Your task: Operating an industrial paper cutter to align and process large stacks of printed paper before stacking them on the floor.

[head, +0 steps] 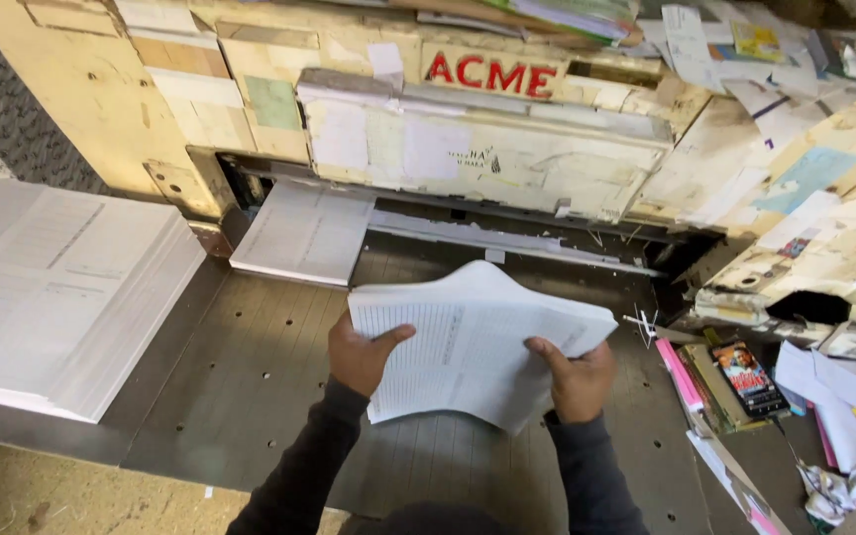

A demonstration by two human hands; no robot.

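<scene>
Nearest the lens, two dark sleeves rising from the bottom edge, each ending in a bare hand. Left hand [361,355] clamped on the left edge of a sheaf of printed sheets [473,342], thumb laid across the top page, fingers tucked out of sight beneath. Right hand [575,378] pinching the lower right edge of the same sheaf, thumb on top, fingers curled under. Sheaf held between both grips, lifted off the grey metal table [250,376], bowed upward in the middle and sagging toward the corners; most of its bulk above and between the hands, far edge pointing at the machine.

Beyond the sheaf, a thinner stack of sheets [304,230] lying flat on the table, tucked against the mouth of the worn cream paper cutter [487,149]. Left of the sheaf, well apart, a tall ream of printed pages [61,287] resting on the table's left side. Right of the sheaf, near the table's edge, pink-edged booklets [684,372], a small glossy dark card [745,376] and loose scraps in a heap. Paper clutter piled on top of the cutter.
</scene>
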